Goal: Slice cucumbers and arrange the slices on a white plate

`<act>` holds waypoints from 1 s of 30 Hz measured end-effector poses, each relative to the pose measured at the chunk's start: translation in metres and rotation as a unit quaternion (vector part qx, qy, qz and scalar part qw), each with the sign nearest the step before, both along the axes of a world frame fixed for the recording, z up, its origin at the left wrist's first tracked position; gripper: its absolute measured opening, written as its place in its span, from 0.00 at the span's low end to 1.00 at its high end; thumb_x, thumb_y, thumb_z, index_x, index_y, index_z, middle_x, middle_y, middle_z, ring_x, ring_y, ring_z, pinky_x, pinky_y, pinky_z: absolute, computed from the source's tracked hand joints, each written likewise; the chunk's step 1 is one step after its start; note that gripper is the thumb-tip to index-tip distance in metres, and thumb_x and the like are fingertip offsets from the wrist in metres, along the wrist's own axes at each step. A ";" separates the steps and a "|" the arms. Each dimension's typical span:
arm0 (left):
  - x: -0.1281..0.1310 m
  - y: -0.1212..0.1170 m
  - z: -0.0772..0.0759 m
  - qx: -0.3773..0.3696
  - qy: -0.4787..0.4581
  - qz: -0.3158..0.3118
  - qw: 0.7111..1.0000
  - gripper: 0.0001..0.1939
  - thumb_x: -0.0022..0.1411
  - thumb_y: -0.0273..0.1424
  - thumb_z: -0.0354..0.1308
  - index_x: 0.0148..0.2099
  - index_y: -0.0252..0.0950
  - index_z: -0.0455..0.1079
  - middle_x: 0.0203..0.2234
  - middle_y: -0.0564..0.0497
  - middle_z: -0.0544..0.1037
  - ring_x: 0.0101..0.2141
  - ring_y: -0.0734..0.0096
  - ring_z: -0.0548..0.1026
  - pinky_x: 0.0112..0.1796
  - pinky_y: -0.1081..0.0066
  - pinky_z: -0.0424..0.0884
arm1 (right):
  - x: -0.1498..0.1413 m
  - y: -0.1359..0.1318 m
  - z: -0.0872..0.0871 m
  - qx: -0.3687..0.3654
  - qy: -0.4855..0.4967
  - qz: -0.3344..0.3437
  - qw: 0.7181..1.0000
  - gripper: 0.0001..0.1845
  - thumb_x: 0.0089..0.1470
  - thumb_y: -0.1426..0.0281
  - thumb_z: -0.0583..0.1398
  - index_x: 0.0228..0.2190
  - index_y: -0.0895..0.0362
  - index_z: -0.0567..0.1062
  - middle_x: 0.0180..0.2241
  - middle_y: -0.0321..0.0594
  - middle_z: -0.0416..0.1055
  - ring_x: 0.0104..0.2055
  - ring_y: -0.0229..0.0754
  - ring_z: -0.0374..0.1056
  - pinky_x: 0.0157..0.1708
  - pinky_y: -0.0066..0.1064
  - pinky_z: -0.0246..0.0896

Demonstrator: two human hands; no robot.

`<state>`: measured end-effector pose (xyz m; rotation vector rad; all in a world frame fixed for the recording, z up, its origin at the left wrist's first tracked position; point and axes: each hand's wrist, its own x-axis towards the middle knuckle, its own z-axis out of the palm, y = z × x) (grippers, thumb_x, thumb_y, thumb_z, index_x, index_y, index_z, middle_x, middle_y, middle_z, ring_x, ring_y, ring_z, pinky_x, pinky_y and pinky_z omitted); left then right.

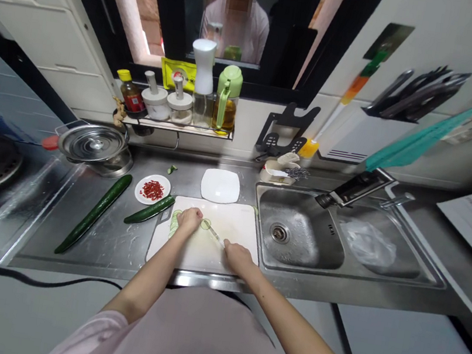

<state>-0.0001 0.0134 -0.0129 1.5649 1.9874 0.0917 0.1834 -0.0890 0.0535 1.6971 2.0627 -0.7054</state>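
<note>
On the white cutting board (pixel 206 258), my right hand (pixel 239 257) is wrapped round the handle of a small knife (pixel 216 236). The blade points up and left, its tip at a thin round cucumber slice (pixel 206 224). Just left of that slice, my left hand (pixel 189 219) is closed with its fingers curled; what they hold, if anything, is hidden. Several cucumber slices (pixel 174 224) lie by the left wrist, partly covered. A cut cucumber (pixel 149 210) rests over the board's upper left edge. A long whole cucumber (pixel 95 212) lies on the counter further left.
Behind the board stand a small plate of chopped red pieces (pixel 153 190) and a white plate (pixel 220 185). A steel pot (pixel 96 147) is at back left. To the right is a double sink (pixel 299 257). A shelf (pixel 181 127) with bottles hangs below the window.
</note>
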 end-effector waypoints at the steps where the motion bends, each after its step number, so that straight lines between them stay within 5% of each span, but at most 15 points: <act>1: 0.000 0.000 0.001 -0.002 -0.001 0.002 1.000 0.07 0.54 0.32 0.58 0.36 0.45 0.75 0.38 0.53 0.81 0.43 0.64 0.75 0.46 0.64 0.61 | 0.000 0.000 0.000 0.000 0.002 0.000 1.000 0.18 0.58 0.79 0.47 0.48 0.59 0.66 0.42 0.54 0.74 0.46 0.48 0.72 0.39 0.34 0.62; 19: -0.002 0.000 0.003 0.002 0.001 -0.003 1.000 0.06 0.53 0.34 0.59 0.35 0.45 0.75 0.36 0.52 0.81 0.43 0.62 0.76 0.48 0.62 0.60 | 0.000 0.000 0.001 0.003 0.010 0.000 1.000 0.17 0.58 0.78 0.47 0.46 0.59 0.67 0.41 0.55 0.74 0.45 0.50 0.72 0.37 0.35 0.62; 30: 0.001 -0.002 0.003 0.011 0.028 -0.021 0.999 0.06 0.55 0.34 0.56 0.34 0.46 0.74 0.37 0.51 0.81 0.45 0.60 0.75 0.49 0.59 0.58 | 0.018 -0.024 0.005 0.005 0.007 -0.009 1.000 0.17 0.57 0.79 0.49 0.47 0.58 0.67 0.41 0.54 0.75 0.46 0.50 0.72 0.39 0.36 0.61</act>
